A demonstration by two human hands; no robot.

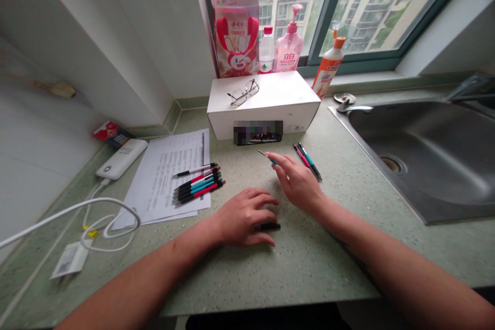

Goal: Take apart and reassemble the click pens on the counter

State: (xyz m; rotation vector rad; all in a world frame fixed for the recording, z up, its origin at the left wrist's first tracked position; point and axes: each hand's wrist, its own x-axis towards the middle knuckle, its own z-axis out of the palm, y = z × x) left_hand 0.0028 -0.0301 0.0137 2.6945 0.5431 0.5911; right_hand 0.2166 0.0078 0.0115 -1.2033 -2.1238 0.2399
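My right hand (296, 180) is closed on a slim blue pen (273, 161), and its thin tip sticks out to the left past my fingers. Much of that pen is hidden by the hand. My left hand (245, 216) rests on the counter with fingers curved and apart; a short black pen part (269, 226) lies between its thumb and fingers, apparently not pinched. Right of my right hand, a pink pen (303, 159) and a blue pen (307, 157) lie side by side. Several pens (199, 185) in black, red, blue and white lie in a row on printed paper (166, 165).
A white box (266, 108) with eyeglasses (243, 94) on top stands at the back, a dark phone-like object (258, 136) before it. The sink (417, 211) is on the right. At left lie a white power bank (121, 159), a cable (112, 200) and a red-blue pack (112, 134).
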